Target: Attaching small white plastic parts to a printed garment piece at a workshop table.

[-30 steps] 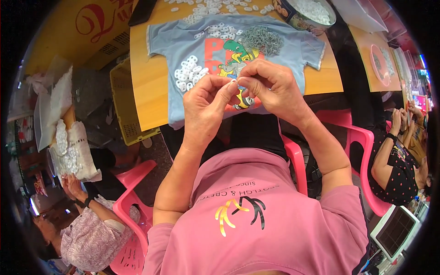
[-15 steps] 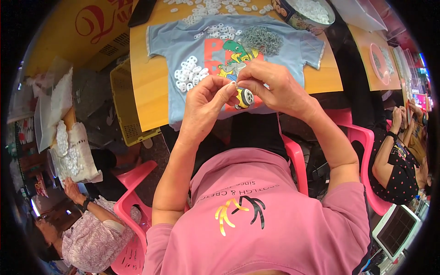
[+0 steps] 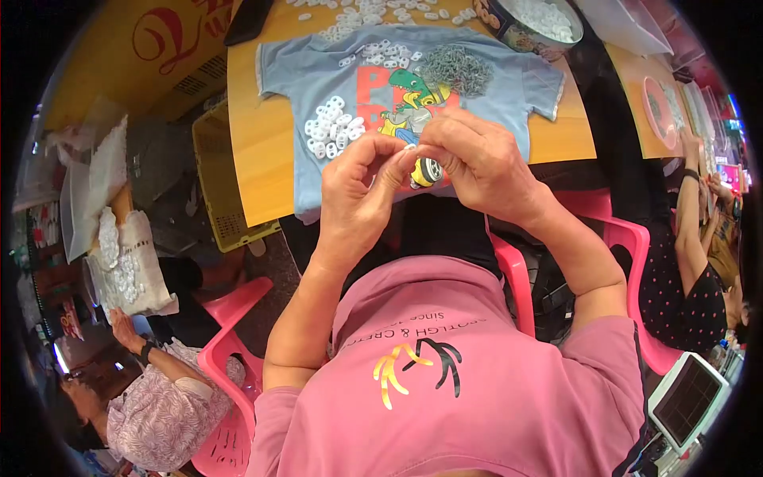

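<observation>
Over the near edge of a grey-blue T-shirt (image 3: 509, 83) laid on the table, my two hands meet at the fingertips. Thumb and forefinger of my left hand (image 3: 358, 191) pinch a small white plastic piece (image 3: 410, 147). My right hand (image 3: 485, 163) is closed against it from the other side; its fingers hide whatever they grip. Beside my left hand lies a pile of white oval pieces with holes (image 3: 334, 129). Farther off on the shirt are a smaller group of white pieces (image 3: 385, 54) and a heap of small grey metal parts (image 3: 457, 70).
More white pieces (image 3: 362, 14) lie at the table's (image 3: 258, 159) far edge, near a round tin (image 3: 517, 36) and a dark phone-like object (image 3: 248, 20). A yellow crate (image 3: 218, 191) stands left. Co-workers sit either side; a pink basin (image 3: 658, 111) is at right.
My fingertips have shifted slightly on the white piece, which shows a little more now. The co-worker at right has stretched an arm toward the pink basin.
</observation>
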Available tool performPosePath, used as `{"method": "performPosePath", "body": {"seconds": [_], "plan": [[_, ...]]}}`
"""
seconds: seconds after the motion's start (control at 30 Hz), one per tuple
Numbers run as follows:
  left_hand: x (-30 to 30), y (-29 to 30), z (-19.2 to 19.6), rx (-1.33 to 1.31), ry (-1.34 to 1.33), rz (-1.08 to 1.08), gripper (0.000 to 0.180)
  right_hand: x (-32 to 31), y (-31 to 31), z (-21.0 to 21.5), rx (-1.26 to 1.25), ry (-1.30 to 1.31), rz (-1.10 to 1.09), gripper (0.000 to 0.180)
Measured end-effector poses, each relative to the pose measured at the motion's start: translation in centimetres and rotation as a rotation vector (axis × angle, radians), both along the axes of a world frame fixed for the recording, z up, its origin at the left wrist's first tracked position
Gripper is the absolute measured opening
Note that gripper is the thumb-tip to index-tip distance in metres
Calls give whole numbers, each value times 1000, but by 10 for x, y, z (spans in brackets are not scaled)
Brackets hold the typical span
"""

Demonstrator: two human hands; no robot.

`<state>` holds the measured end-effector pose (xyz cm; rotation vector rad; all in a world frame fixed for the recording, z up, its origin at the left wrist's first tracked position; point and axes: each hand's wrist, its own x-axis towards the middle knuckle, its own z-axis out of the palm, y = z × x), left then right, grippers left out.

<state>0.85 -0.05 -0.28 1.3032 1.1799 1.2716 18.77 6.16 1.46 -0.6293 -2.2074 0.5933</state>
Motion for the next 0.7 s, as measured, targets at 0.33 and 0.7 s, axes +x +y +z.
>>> {"method": "performPosePath", "body": {"seconds": [0.33, 0.7], "plan": [[-1, 16, -7, -168, -138, -71, 20, 6, 14, -2, -119, -24, 0, 7], [-2, 6, 5, -158, -85, -101, 18, 16, 20, 12, 145, -269, 132, 15]]}}
